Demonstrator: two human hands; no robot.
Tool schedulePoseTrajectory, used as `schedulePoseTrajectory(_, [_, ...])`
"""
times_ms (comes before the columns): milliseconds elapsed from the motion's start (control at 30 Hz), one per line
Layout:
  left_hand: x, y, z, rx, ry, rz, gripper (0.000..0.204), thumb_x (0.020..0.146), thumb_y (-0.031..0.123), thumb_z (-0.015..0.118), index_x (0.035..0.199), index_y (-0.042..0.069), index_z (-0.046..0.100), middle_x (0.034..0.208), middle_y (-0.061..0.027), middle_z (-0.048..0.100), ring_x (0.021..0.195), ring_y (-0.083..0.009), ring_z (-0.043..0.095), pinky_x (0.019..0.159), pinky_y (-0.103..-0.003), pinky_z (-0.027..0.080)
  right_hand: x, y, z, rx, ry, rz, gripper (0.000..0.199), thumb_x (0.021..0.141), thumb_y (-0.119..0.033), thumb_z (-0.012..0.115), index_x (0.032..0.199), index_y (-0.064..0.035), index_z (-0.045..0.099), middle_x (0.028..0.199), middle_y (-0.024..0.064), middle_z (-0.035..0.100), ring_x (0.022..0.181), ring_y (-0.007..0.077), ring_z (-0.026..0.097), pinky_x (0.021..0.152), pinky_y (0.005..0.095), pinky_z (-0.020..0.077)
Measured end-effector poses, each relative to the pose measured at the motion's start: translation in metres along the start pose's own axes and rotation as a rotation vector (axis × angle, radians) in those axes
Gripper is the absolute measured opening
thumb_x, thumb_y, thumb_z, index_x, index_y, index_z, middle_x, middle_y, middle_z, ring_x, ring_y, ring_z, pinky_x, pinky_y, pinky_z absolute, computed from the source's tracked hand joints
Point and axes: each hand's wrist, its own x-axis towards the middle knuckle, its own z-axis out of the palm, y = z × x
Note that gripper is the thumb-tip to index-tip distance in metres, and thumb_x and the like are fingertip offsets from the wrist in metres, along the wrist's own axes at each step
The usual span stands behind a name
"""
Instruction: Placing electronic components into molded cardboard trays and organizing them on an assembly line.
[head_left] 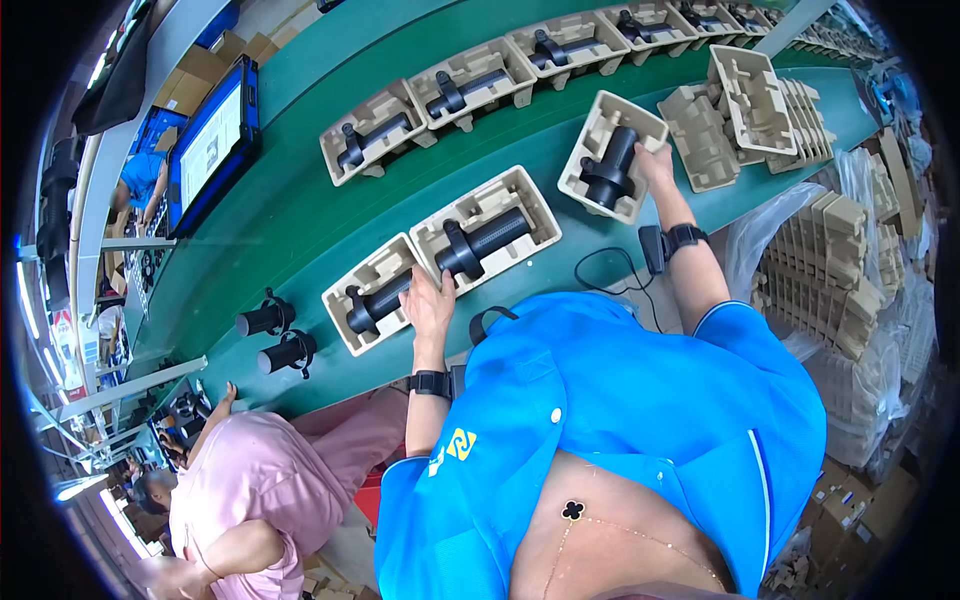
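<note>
Your right hand (655, 165) has its fingers curled on the right tray (597, 130), close about its right-hand wall. Your left hand (430, 300) lies at the near corner where the left tray (372, 272) meets the middle tray (485, 203); fingers loosely bent, a little apart, no clear grip; cannot tell how firmly they press.

Landmark, the middle tray: right tray sits to its right and slightly farther off, a gap of green surface (300, 230) between; left tray touches its left end. Whether the right tray is raised, cannot tell.

Key relation: the black cylinder (612, 170) in the right tray lies just left of your right fingers, right hand clearly nearer. Its long axis stands steeply, tipping away-right, whereas the middle tray's cylinder (485, 243) slants more crosswise.
</note>
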Motion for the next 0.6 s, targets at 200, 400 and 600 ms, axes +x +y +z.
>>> schedulePoseTrajectory(200, [-0.005,-0.01,0.012,-0.024,0.064,0.033,0.042,0.082,0.034,0.061,0.1,-0.002,0.049,0.094,-0.023,0.065,0.091,-0.0392,0.061,0.079,-0.049,0.041,-0.055,0.033,-0.001,0.415,-0.101,-0.009,0.051,0.086,-0.023,0.064,0.127,-0.0016,0.042,0.114,0.0146,0.059,0.104,0.0285,0.06,0.077,0.0454,0.0531])
schedulePoseTrajectory(400, [0.001,-0.005,0.013,-0.042,0.083,0.022,0.043,0.081,0.035,0.062,0.101,-0.002,0.05,0.094,-0.0227,0.065,0.089,-0.0393,0.061,0.078,-0.048,0.042,-0.109,-0.01,0.006,0.71,-0.079,0.236,0.054,0.087,-0.021,0.064,0.13,-0.009,0.035,0.12,0.0112,0.055,0.11,0.0263,0.055,0.085,0.048,0.0486])
schedulePoseTrajectory(600, [-0.012,-0.006,0.017,0.048,0.12,0.039,0.046,0.08,0.039,0.064,0.097,-0.002,0.053,0.084,-0.0218,0.065,0.078,-0.0373,0.063,0.072,-0.048,0.044,-0.07,0.031,0.035,0.738,-0.16,0.26,0.053,0.079,-0.029,0.074,0.123,-0.0157,0.047,0.117,0.0035,0.057,0.106,0.0202,0.055,0.084,0.0449,0.0461])
